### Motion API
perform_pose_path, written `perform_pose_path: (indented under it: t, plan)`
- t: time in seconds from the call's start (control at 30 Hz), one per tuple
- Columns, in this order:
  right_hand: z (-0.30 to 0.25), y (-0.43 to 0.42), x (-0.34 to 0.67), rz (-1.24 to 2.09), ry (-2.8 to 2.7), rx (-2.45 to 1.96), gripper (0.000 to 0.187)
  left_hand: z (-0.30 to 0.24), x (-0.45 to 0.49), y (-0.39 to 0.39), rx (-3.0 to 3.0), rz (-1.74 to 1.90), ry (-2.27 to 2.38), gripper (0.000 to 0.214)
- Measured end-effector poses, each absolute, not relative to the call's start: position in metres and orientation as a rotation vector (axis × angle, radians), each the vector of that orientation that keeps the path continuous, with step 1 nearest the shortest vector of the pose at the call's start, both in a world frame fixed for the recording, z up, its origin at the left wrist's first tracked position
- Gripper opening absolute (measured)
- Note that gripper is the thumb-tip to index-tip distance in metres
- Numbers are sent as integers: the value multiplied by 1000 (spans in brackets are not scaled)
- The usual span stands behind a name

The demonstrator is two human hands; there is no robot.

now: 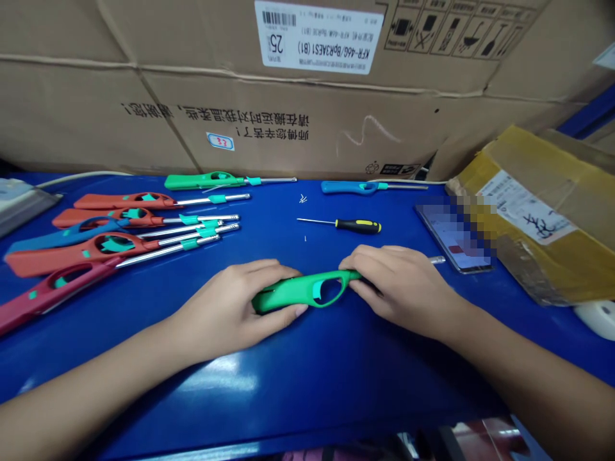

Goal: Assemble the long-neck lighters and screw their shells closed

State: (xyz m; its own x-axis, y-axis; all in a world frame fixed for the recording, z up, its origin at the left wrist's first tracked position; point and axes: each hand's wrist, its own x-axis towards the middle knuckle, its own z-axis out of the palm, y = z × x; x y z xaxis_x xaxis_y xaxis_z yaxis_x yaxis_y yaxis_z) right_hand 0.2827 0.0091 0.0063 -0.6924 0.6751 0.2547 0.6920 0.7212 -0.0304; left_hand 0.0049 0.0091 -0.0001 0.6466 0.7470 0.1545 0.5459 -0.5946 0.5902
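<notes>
A green long-neck lighter (307,289) lies across the blue table (298,378) in front of me. My left hand (235,307) is closed round the butt end of its handle. My right hand (401,285) covers the front of the handle and the start of the metal tube, fingers closed on it. The tube's tip (437,260) pokes out past my right hand. A black and yellow screwdriver (348,225) lies just behind the lighter, untouched.
Several red, blue and green lighters (120,237) lie in a row at the left. One green lighter (216,180) and one blue lighter (360,187) rest by the cardboard box (288,96) at the back. A phone (454,237) and a taped parcel (542,211) sit at the right.
</notes>
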Motion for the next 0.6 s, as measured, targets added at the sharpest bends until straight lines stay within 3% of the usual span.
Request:
perform_pose_path:
  t: [0.27, 0.43, 0.6]
  plan:
    - [6, 10, 280, 324, -2628, -1089, 16, -2, 3, 12, 2417, 899, 947, 17]
    - [3, 8, 279, 158, -2629, -1057, 19, -5, 6, 5, 2282, 958, 962, 15]
    - [6, 7, 280, -14, -2552, -1071, 10, -2, 6, 5, 2292, 981, 1008, 17]
